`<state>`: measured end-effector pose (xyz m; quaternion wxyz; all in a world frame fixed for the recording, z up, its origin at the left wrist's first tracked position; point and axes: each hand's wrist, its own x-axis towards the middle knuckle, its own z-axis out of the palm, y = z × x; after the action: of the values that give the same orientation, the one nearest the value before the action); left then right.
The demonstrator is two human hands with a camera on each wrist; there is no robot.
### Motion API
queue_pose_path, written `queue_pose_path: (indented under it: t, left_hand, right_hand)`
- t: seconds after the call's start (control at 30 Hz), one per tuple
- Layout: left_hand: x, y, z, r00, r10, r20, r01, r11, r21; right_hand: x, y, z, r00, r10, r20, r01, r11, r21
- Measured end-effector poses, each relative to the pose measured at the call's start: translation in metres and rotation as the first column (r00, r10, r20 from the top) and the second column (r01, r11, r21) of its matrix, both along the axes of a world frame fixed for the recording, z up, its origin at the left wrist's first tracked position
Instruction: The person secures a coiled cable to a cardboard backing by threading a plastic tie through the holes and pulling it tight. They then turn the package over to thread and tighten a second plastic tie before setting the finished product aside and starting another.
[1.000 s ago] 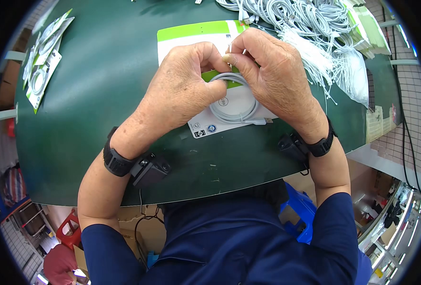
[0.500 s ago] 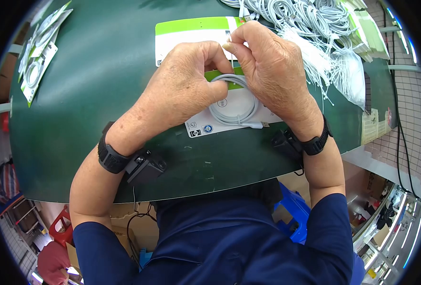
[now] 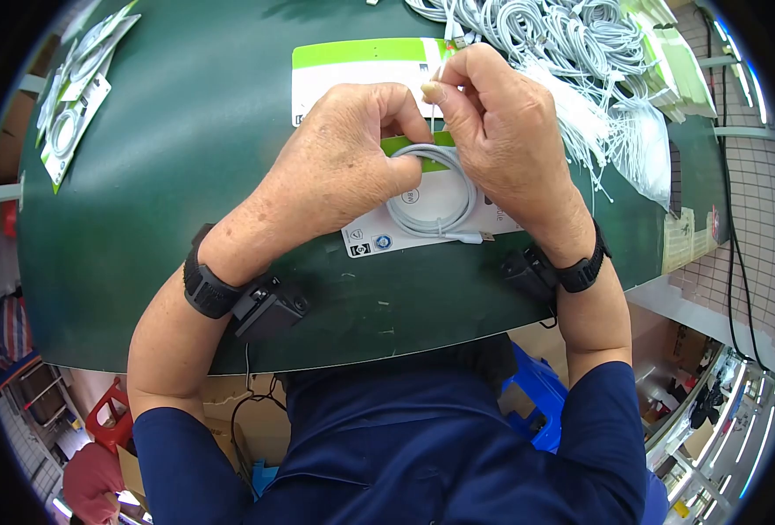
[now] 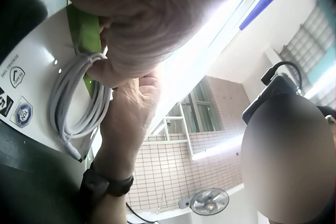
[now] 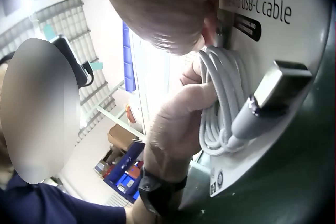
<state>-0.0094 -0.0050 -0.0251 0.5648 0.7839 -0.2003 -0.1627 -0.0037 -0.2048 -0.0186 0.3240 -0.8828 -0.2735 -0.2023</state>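
A coiled light-grey USB cable [image 4: 65, 98] lies against a white and green printed card [image 3: 371, 215], its metal USB plug [image 5: 283, 85] pointing off to the lower right. My left hand [image 3: 339, 162] grips the top of the coil and the card, thumb over the loops. Just above, my right hand [image 3: 514, 131] pinches a thin white cable tie [image 3: 433, 115] between thumb and index finger. The tie runs down from those fingertips to the card's green top edge; its lower part is hidden by the left fingers and coil.
Another green and white card [image 3: 361, 61] lies flat behind the hands. At the back right are a heap of grey cables [image 3: 571, 35], loose white cable ties [image 3: 571, 122] and a stack of cards [image 3: 689, 70]. Several carded cables [image 3: 72, 131] lie at the far left.
My right hand has drawn slightly up and away from the left, and more of the white tie shows between them. The left hand keeps its hold on the coil and card.
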Motion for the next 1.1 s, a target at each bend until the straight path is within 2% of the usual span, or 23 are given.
queue_pose_path:
  t: [0.07,0.2,0.33,0.47,0.57,0.6,0.7,0.73,0.9,1.1]
  left_hand:
    - [0.001,0.001,-0.002,1.000,0.003,-0.001,-0.003,1.000,-0.029]
    - [0.001,0.002,0.003,0.999,0.011,-0.051,-0.014,0.998,-0.065]
    - [0.003,0.002,0.000,0.999,0.039,-0.019,-0.041,0.993,-0.109]
    - [0.004,0.004,0.004,0.999,0.007,-0.040,-0.012,0.990,-0.139]
    - [0.004,0.004,0.006,0.999,-0.016,-0.047,0.010,0.994,-0.112]
    - [0.005,0.004,0.005,0.999,-0.011,-0.041,0.005,0.991,-0.137]
    - [0.006,0.005,0.001,1.000,-0.002,-0.019,-0.002,0.983,-0.183]
    - [0.007,0.006,0.001,1.000,-0.001,-0.008,-0.001,0.983,-0.182]
    - [0.008,0.007,0.005,1.000,0.013,0.014,-0.011,0.991,-0.135]
    - [0.007,0.007,0.011,0.999,0.040,0.005,-0.038,0.989,-0.145]
  right_hand:
    - [0.000,-0.002,0.004,0.992,0.064,-0.112,-0.050,0.990,0.129]
    - [0.002,-0.007,0.005,0.982,0.156,-0.110,-0.125,0.960,0.249]
    - [-0.002,-0.010,0.020,0.982,0.184,0.037,-0.186,0.981,0.059]
    - [-0.015,-0.013,0.031,0.960,0.203,-0.191,-0.190,0.978,0.084]
    - [-0.024,-0.015,0.036,0.817,0.268,-0.511,-0.155,0.955,0.253]
    - [-0.023,-0.019,0.035,0.794,0.277,-0.541,-0.177,0.957,0.230]
    - [-0.018,-0.019,0.034,0.837,0.416,-0.355,-0.360,0.908,0.217]
    - [-0.018,-0.020,0.036,0.836,0.418,-0.355,-0.365,0.907,0.208]
    - [-0.021,-0.023,0.040,0.832,0.415,-0.368,-0.365,0.909,0.199]
    - [-0.029,-0.021,0.037,0.865,0.330,-0.377,-0.254,0.937,0.239]
